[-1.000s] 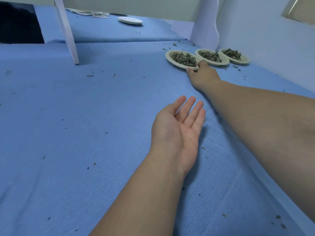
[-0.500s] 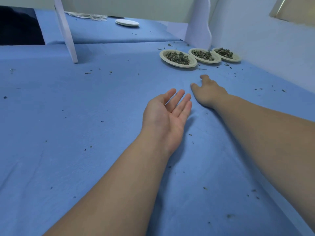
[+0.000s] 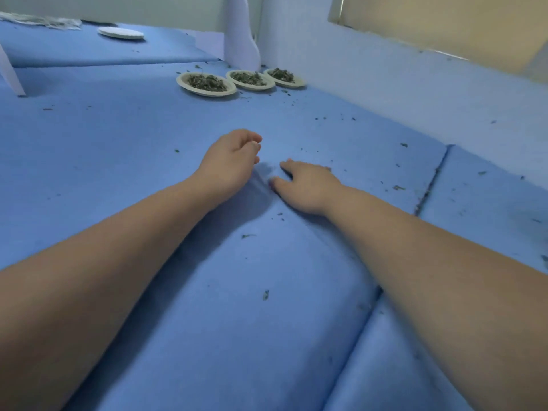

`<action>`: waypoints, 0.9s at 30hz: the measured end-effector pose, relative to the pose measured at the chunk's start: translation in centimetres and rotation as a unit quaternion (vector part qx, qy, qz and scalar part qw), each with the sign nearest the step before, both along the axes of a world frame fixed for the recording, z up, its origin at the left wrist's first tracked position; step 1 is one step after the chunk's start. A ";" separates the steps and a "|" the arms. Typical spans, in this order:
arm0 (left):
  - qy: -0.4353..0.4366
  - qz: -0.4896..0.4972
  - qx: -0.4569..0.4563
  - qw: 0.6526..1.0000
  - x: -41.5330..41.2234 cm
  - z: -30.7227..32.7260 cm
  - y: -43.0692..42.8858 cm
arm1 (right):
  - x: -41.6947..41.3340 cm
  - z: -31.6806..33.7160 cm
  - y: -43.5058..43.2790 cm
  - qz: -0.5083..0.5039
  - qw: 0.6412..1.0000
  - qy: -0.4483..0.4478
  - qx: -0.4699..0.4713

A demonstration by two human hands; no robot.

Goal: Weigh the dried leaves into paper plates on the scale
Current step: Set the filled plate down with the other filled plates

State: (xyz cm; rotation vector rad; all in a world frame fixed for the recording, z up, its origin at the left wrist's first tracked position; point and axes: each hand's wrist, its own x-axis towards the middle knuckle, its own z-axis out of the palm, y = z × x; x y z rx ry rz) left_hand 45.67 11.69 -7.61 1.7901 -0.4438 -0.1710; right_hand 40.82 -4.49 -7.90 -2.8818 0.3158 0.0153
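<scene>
From my remote seat, at far left I see a slanted white post standing on the blue cloth-covered surface. Further along, on the back section, lies a flat white round disc; I can't tell from here whether it is a plate or the scale.

The dried green leaves sit far ahead in three shallow round off-white paper plates: the left plate, the middle plate and the right plate. They are in a row with rims touching or nearly so. The row's long axis runs from near-left to far-right, pointing at the wall corner.

Well short of the plates, my left hand rests on the cloth with its fingers curled in. Blur keeps me from telling whether it pinches anything. Just beside it, my right hand lies palm down, fingers spread flat and holding nothing. Loose leaf crumbs dot the cloth, and to the right runs a dark seam.
</scene>
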 end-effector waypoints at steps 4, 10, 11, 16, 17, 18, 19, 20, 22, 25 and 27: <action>-0.164 -0.075 0.117 0.977 -8.0 0.2 -3.9 | -8.6 3.8 -1.1 -0.015 0.992 0.017 0.123; -0.192 -0.146 0.058 0.969 -18.4 1.4 -10.1 | -22.3 6.5 -5.2 -0.060 0.983 -0.077 0.155; -0.197 -0.159 0.047 0.966 -20.0 1.9 -11.3 | -24.7 6.8 -5.8 -0.072 0.979 -0.093 0.165; -0.204 -0.226 -0.006 0.953 -27.7 4.1 -17.0 | -35.8 7.7 -8.3 -0.125 0.941 -0.226 0.219; -0.215 -0.242 -0.011 0.946 -29.1 4.5 -18.0 | -37.9 7.7 -9.0 -0.146 0.932 -0.249 0.221; -0.230 -0.259 -0.013 0.938 -30.5 4.8 -18.9 | -40.0 7.6 -9.9 -0.170 0.922 -0.269 0.221; -0.248 -0.275 -0.015 0.929 -31.7 5.2 -19.8 | -42.1 7.5 -10.9 -0.192 0.913 -0.287 0.218; -0.268 -0.286 -0.021 0.920 -32.7 5.7 -20.6 | -44.2 7.4 -11.9 -0.212 0.904 -0.305 0.213; -0.308 -0.292 -0.024 0.905 -34.2 6.9 -22.4 | -48.1 7.1 -14.1 -0.247 0.889 -0.332 0.198; -0.371 -0.294 0.016 0.881 -35.5 8.8 -25.6 | -53.0 6.0 -17.5 -0.322 0.871 -0.341 0.149; -0.416 -0.294 0.046 0.859 -36.1 9.9 -27.9 | -55.7 4.8 -19.6 -0.371 0.859 -0.334 0.119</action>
